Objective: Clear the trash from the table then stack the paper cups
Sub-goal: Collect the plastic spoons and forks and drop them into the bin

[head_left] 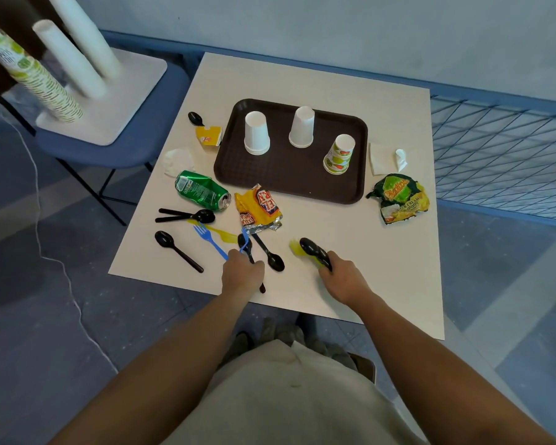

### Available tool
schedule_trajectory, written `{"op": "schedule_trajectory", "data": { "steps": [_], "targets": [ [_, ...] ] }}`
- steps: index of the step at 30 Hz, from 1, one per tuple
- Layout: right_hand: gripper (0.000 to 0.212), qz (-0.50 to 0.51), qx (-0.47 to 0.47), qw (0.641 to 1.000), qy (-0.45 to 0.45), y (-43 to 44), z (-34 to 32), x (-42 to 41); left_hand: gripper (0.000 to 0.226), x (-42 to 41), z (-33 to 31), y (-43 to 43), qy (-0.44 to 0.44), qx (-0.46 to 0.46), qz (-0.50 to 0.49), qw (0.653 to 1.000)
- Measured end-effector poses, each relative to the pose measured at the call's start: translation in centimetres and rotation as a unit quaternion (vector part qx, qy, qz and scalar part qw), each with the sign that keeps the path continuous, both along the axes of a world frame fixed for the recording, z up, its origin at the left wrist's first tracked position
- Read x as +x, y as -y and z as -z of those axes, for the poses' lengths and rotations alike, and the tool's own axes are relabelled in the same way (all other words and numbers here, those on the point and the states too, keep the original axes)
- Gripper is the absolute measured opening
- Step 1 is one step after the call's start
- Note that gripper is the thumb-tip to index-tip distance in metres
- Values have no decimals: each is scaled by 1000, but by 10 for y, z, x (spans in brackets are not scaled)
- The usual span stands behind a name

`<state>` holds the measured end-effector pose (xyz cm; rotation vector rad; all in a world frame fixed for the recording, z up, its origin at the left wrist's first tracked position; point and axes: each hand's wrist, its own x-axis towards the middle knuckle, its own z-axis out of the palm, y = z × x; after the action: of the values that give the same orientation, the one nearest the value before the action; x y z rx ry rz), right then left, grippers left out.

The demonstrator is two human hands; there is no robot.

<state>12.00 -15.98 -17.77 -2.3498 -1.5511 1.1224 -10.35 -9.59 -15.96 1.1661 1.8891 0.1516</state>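
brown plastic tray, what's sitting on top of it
Three upside-down paper cups stand on the brown plastic tray: the left white paper cup, the middle white paper cup and the green-printed paper cup at right. Anything under the cups is hidden.

2 white cups (256, 133) and 1 printed cup (339, 154) stand inverted on the tray (289, 178); crushed can (201, 189), wrappers (259, 207) and cutlery (177, 248) litter the surface (366, 268).

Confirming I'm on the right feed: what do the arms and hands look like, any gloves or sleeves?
The left forearm and right forearm are bare, no sleeves in view. Left hand and right hand: no gloves, no watch, band or ring visible. A pale beige top covers the torso.
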Motion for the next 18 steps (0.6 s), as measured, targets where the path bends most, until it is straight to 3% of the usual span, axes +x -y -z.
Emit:
{"op": "schedule_trajectory", "data": {
  "steps": [6,10,13,18],
  "targets": [
    [18,89,6,995,-46,13,0,-12,13,-18,-10,2,19,29,23,999],
    [22,144,15,987,-69,22,1,-20,21,-30,-15,11,35,92,80,992],
    [23,209,36,974,-83,27,-5,-28,19,-34,-16,18,88,127,91,984],
    [20,301,41,935,-182,41,-17,-37,18,-26,-28,34,147,111,113,976]
  ]
}}
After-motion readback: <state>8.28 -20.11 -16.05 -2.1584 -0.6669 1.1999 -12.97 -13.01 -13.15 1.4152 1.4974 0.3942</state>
